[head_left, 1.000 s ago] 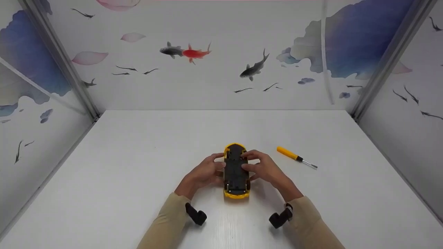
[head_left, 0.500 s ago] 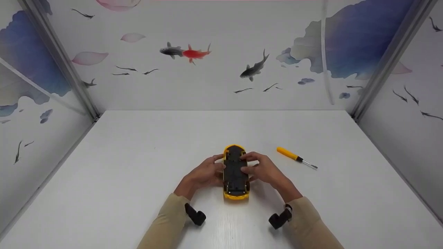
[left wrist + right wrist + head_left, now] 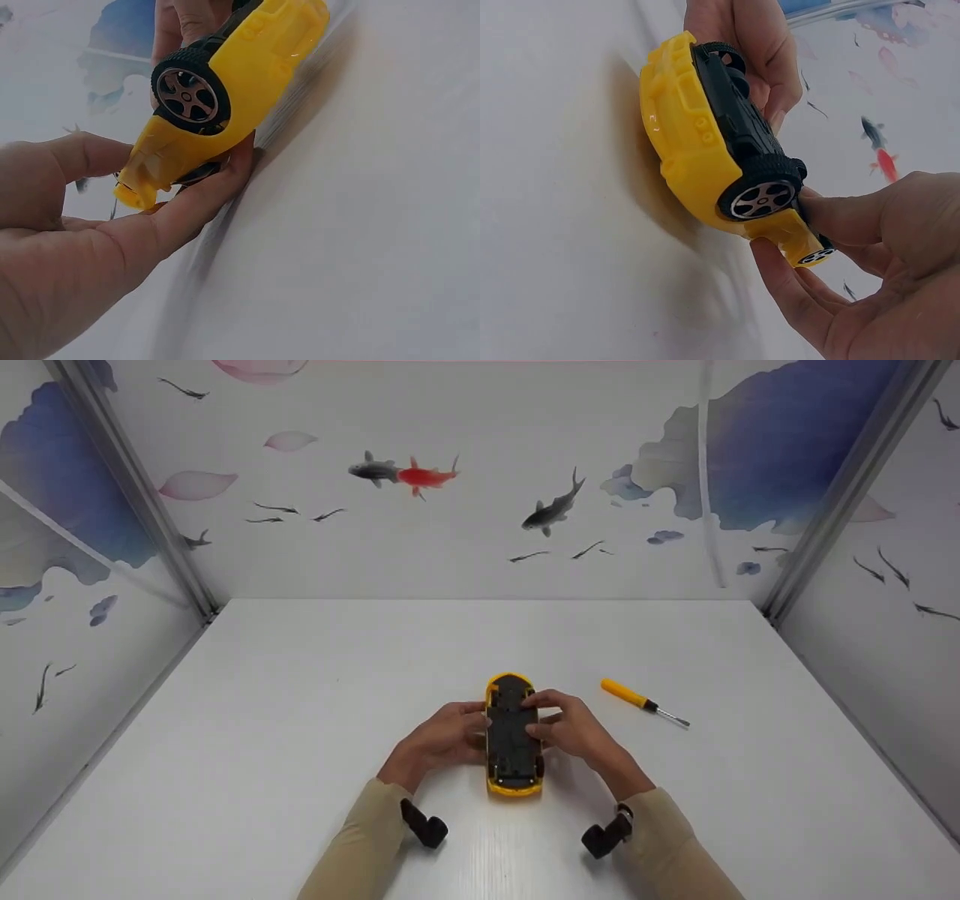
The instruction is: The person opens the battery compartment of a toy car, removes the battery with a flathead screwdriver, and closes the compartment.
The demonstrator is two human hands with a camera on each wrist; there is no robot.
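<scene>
A yellow toy car (image 3: 514,742) is held upside down between both hands, its black underside facing up in the head view. My left hand (image 3: 447,733) grips the car's left side, thumb by the edge of the base and fingers below the body. From the right, my right hand (image 3: 574,725) pinches it, with thumb and index finger on the black base. The left wrist view shows the car (image 3: 251,67) tilted, a black wheel (image 3: 190,97) on its near side. In the right wrist view one end of the yellow body (image 3: 682,112) faces the camera, close over the table.
A screwdriver (image 3: 628,695) with a yellow handle lies on the white table (image 3: 337,660) right of the hands, its metal tip pointing right and toward the person. A patterned wall (image 3: 480,547) closes off the back, with side walls left and right.
The toy car has shifted very slightly toward the person, still in both hands. The left hand's fingers have slid a little lower along its side. The screwdriver lies as before.
</scene>
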